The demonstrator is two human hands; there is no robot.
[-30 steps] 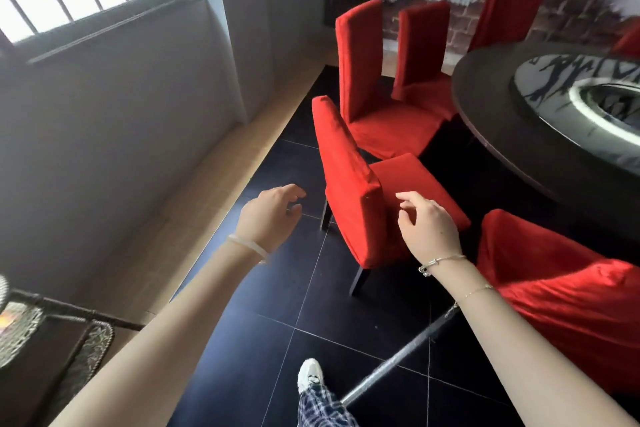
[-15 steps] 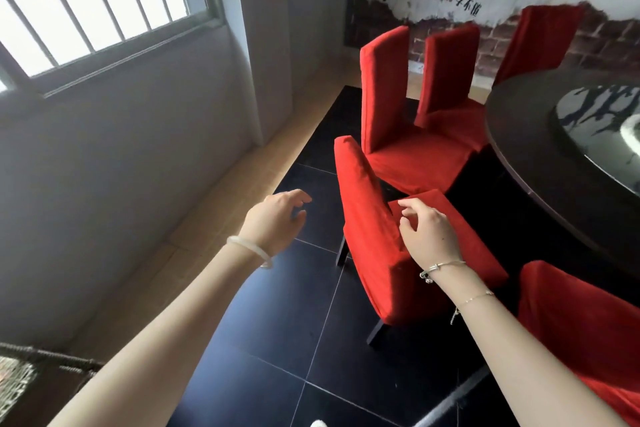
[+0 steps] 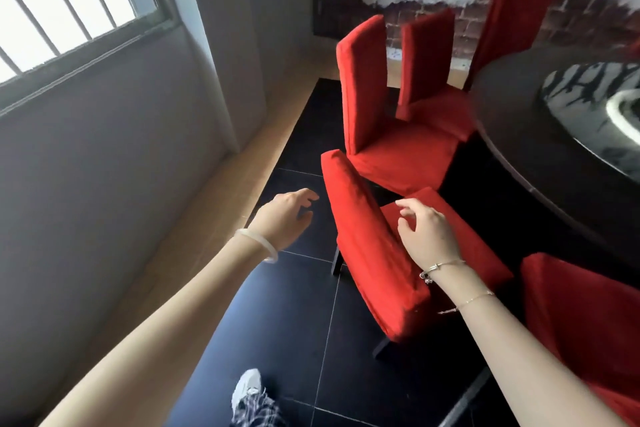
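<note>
The red chair (image 3: 377, 263) stands on the dark tiled floor (image 3: 294, 322), near the round table (image 3: 512, 135), with its back toward you. By my judgement it has a rigid frame under a soft slipcover and is moderately heavy. The cloth may slide on the frame, so grip the top edge of the backrest firmly from both sides. Your left hand (image 3: 284, 218) hovers left of the backrest, over the floor, fingers loosely curled and holding nothing. Your right hand (image 3: 426, 232) hovers on the seat side, fingers relaxed and likewise empty. Neither hand appears to touch the chair. Both arms reach forward and flank the backrest.
</note>
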